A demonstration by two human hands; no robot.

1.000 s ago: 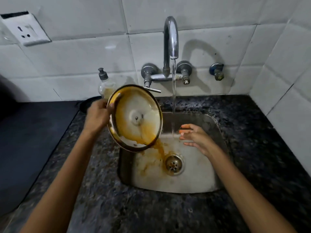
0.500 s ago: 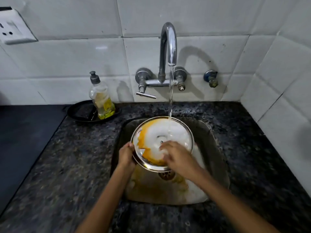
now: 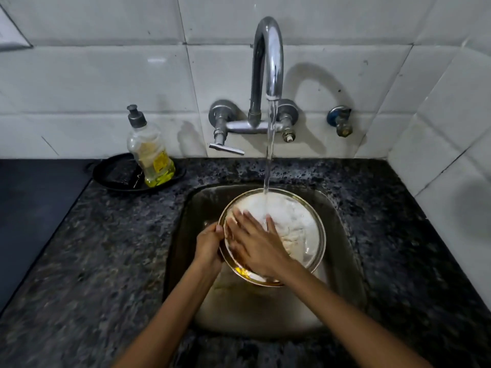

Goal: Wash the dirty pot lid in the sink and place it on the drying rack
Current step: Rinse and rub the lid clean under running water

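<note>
Pot lid (image 3: 300, 221) gripped by left hand (image 3: 208, 245), right hand (image 3: 255, 245) flat on it

A speckled black granite surface (image 3: 111, 264) runs along a white-tiled wall, with a steel sink (image 3: 342, 235) set into it near the back right corner. At the back edge, left of the sink, a shallow black dish (image 3: 111, 173) rests on the surface and holds a pump bottle of yellow liquid (image 3: 151, 158). A darker, smooth panel (image 3: 34, 208) adjoins the left edge.
</note>
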